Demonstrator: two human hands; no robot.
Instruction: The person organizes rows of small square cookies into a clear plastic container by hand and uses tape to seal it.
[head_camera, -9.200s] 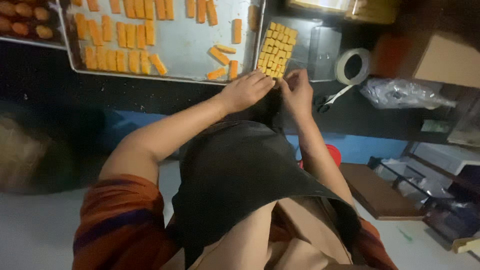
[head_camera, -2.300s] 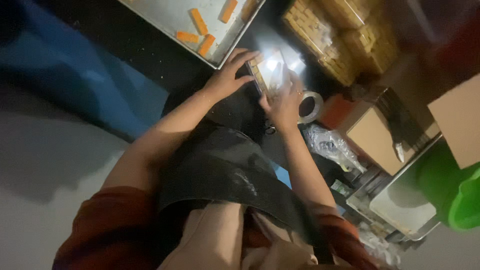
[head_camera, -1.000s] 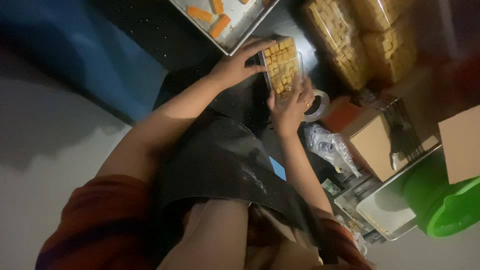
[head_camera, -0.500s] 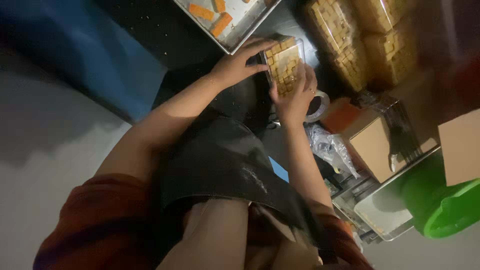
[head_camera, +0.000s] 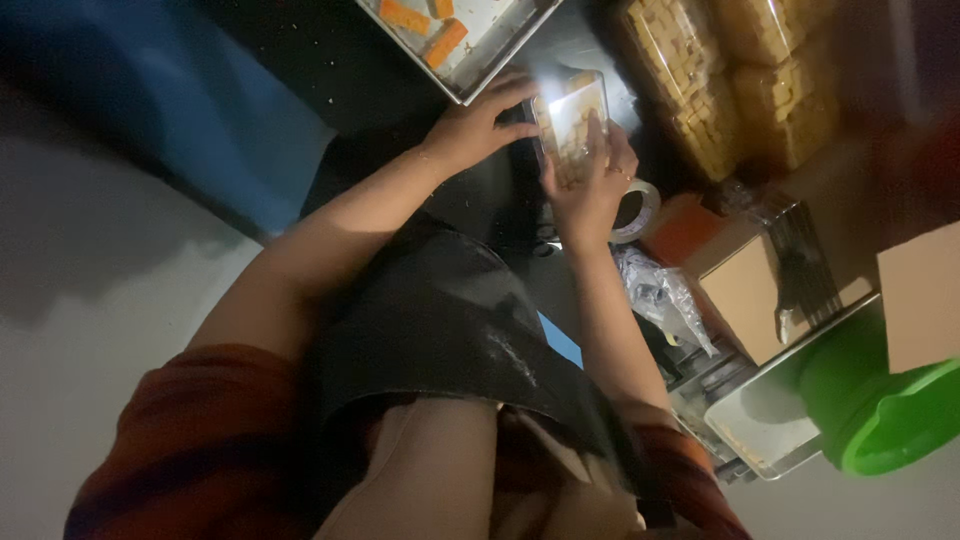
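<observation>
I am looking down at both hands closed on a small clear pack of yellow snack pieces (head_camera: 572, 125), held just above the dark worktop (head_camera: 300, 60) near the corner of the metal tray (head_camera: 500, 45). My left hand (head_camera: 470, 130) grips the pack's near-left edge with fingers curled over it, and my right hand (head_camera: 590, 185) cups it from below, fingers flat along its face. The pack looks filled and glares under the light; I cannot tell whether it is sealed. A few orange sticks (head_camera: 420, 25) lie on the tray, so I judge some packing is left, while stacked filled packs (head_camera: 740, 80) beyond suggest much is done. The pack's long axis runs away from me, tilted slightly rightward, its top end pointing toward the stacks. A tape roll (head_camera: 640, 215) sits just beside my right wrist.
</observation>
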